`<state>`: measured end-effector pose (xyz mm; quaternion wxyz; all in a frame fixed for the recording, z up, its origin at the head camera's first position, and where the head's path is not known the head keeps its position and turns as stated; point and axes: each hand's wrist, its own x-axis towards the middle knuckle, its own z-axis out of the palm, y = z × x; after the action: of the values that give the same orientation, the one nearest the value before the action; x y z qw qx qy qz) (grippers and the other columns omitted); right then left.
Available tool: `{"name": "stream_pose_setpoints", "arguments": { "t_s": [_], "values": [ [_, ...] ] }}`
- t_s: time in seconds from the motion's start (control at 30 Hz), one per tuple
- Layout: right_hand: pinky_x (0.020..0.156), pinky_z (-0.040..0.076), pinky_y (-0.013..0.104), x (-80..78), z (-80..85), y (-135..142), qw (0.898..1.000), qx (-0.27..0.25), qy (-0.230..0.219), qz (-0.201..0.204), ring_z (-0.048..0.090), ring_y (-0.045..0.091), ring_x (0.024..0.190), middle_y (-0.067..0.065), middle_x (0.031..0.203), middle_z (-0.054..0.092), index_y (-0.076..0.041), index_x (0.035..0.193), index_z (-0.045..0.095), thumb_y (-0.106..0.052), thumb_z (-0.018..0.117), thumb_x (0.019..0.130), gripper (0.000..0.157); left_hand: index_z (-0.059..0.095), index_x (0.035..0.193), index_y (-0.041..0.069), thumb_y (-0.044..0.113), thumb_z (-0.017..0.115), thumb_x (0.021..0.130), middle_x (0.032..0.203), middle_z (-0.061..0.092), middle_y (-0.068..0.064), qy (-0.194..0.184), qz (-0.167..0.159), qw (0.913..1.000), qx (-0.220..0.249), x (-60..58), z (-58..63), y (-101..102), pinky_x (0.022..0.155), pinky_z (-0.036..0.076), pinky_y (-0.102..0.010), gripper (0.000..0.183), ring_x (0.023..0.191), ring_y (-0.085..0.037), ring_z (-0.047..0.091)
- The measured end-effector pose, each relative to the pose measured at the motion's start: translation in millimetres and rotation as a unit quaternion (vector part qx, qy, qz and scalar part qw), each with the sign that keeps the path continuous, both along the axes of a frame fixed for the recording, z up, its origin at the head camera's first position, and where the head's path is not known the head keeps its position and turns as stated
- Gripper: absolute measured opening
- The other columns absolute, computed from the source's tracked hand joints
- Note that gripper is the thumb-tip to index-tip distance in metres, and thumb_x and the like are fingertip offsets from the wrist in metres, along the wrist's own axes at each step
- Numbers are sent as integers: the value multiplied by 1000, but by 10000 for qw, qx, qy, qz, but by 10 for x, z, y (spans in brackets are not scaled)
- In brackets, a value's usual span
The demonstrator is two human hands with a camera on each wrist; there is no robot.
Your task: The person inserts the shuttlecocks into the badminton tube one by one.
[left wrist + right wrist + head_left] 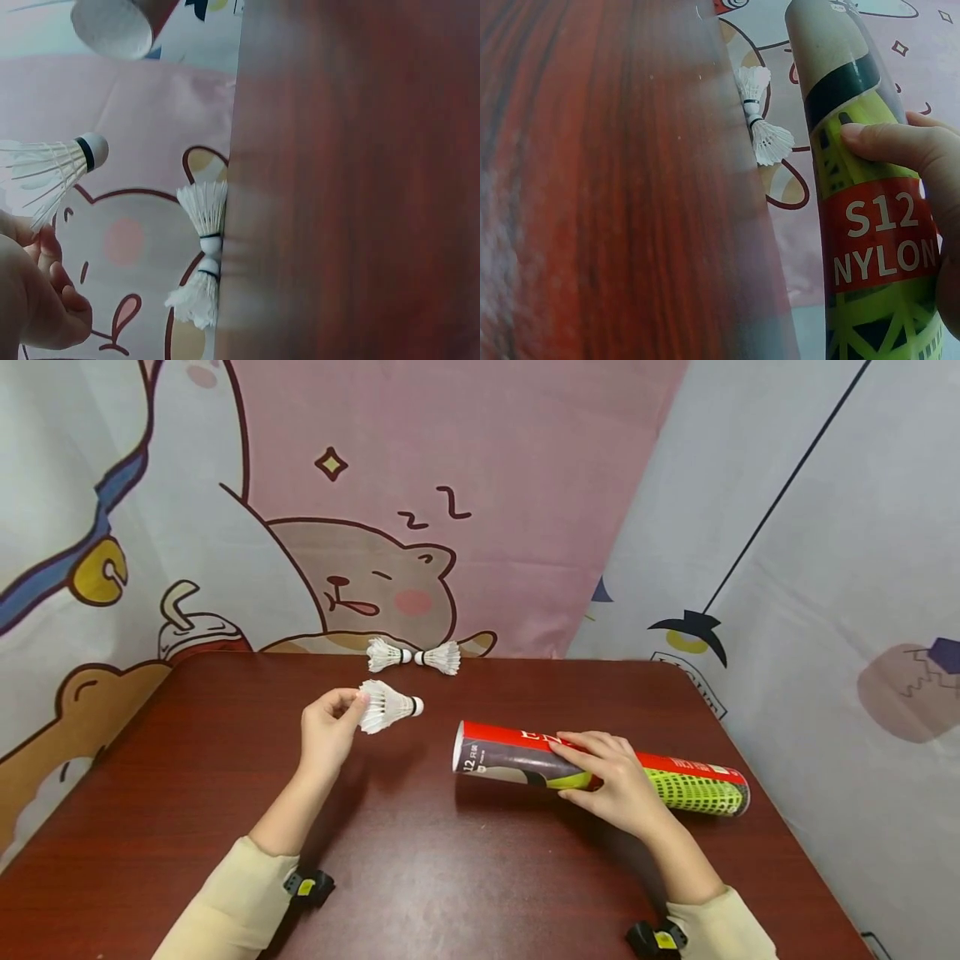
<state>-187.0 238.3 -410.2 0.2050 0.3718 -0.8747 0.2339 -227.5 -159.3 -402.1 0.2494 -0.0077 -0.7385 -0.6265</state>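
Observation:
A white feathered shuttlecock point(386, 707) is pinched at its skirt edge by my left hand point(330, 727), its cork pointing right toward the tube. My right hand point(615, 777) grips a red, grey and lime-green shuttlecock tube point(510, 754) around its middle, thumb on the near side. The tube lies roughly level, its left end tilted a little up and facing the shuttlecock with a gap between. In the left wrist view that pale round end point(112, 28) shows above the held shuttlecock point(52, 169). "S12 NYLON" reads on the tube point(877, 232) in the right wrist view.
Two more shuttlecocks, a left one point(386, 654) and a right one point(441, 657), lie cork to cork by the back edge of the dark red-brown table point(450, 877). A cartoon-printed cloth point(487, 443) hangs behind the table and along its sides.

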Motion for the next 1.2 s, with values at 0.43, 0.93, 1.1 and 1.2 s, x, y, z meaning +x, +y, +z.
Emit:
{"name": "stream_pose_setpoints", "arguments": {
  "t_s": [0.43, 0.93, 1.1, 1.2],
  "values": [
    [92, 32, 45, 25, -9, 15, 10000, -40, 4, 0, 46, 24, 118, 4, 131, 56, -21, 132, 60, -19, 90, 63, 75, 65, 87, -4, 4, 64, 90, 74, 60, 3, -1145, -1274, 9820, 794, 205, -157, 238, 65, 43, -24, 9, 72, -10, 52],
    [91, 33, 46, 56, -21, -14, 10000, -53, 33, 62, 47, 24, 118, 5, 130, 57, -21, 132, 60, -20, 90, 63, 75, 66, 90, -1, 6, 66, 89, 69, 54, 2, -1883, -1577, 9618, 1205, 370, -327, 518, 58, 36, -22, 8, 65, -8, 46],
    [92, 33, 46, 45, -24, -25, 9999, -11, 71, 104, 46, 24, 118, 4, 132, 56, -21, 132, 60, -21, 90, 63, 75, 66, 93, -6, 3, 66, 88, 70, 55, 2, -1865, -1674, 9594, 1290, 393, -327, 579, 56, 35, -21, 10, 63, -10, 45],
    [92, 33, 46, 39, -24, -32, 9999, 12, 95, 116, 46, 25, 118, 4, 132, 56, -21, 132, 61, -21, 90, 63, 74, 68, 93, -4, 4, 67, 88, 70, 57, 2, -1992, -1745, 9559, 1269, 405, -323, 589, 50, 36, -22, 9, 58, -10, 44]
  ]
}}
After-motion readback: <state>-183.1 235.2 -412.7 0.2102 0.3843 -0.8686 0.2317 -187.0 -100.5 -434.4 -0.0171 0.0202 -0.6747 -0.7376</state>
